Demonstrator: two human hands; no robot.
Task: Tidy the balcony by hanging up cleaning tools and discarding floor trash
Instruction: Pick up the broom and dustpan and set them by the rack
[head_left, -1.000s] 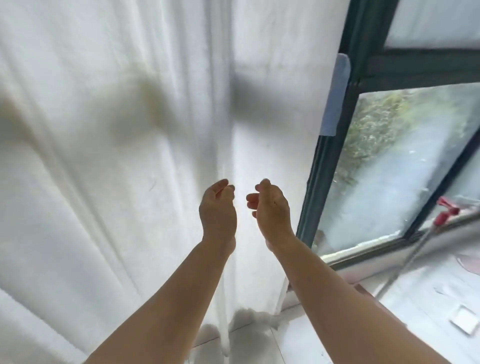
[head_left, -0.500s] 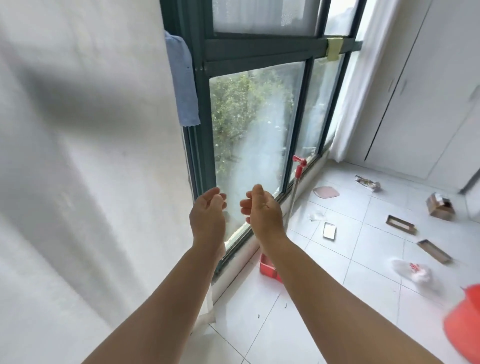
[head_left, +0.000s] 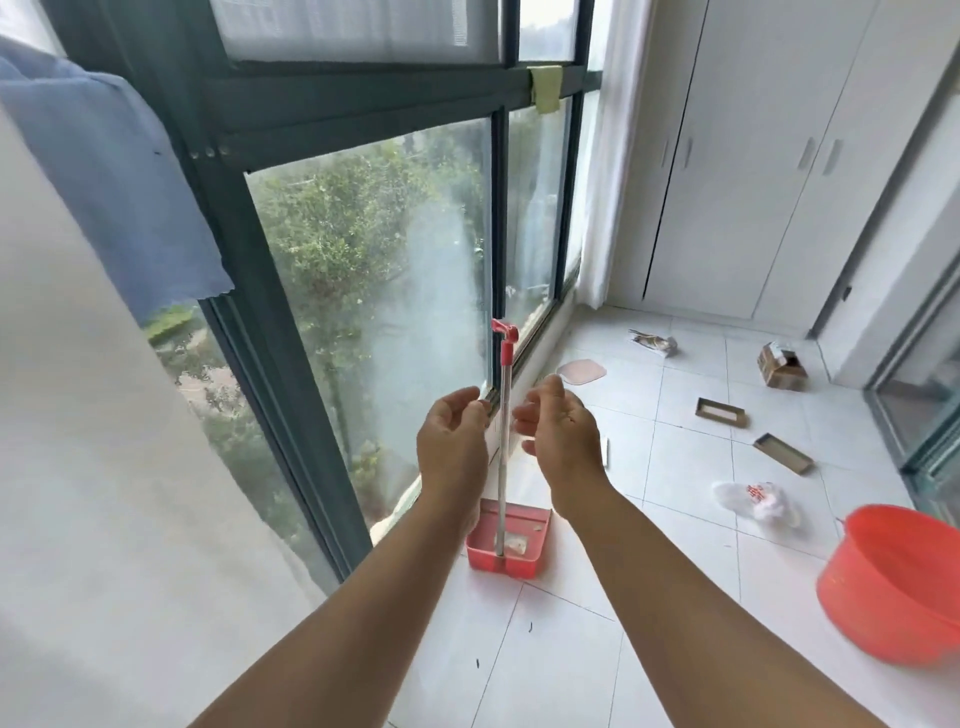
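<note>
Dustpan (head_left: 508, 540) upright on floor by window (head_left: 384, 291), handle between left hand (head_left: 453, 436) and right hand (head_left: 561, 434), both open, holding nothing; risk: clumsy grab topples it, spilling debris.

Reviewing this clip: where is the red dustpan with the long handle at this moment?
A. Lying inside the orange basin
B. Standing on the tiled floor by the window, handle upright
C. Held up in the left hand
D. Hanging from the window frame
B: the red dustpan sits on the floor tiles with its handle upright, while the left hand and right hand are open and hold nothing.
</note>
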